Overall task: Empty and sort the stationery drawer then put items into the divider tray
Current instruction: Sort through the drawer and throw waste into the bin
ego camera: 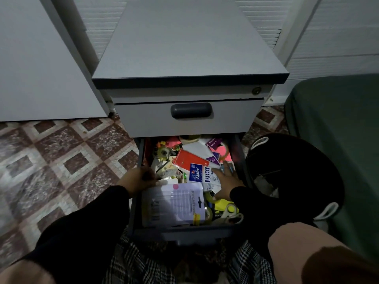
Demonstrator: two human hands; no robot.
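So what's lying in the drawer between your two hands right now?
In the head view, between the left hand and right hand lie a blue Faster packet and the clear blister pack.

Matt grey laminate pedestal cabinet (pixel 184 44); glossy clear-plastic blister pack (pixel 174 203); glossy patterned floor tiles (pixel 61 150); woven checked cloth (pixel 139 263); black fabric sleeves (pixel 86 222).

Left hand (pixel 141 178) curled with fingers bent, right hand (pixel 226 179) flat, fingers spread
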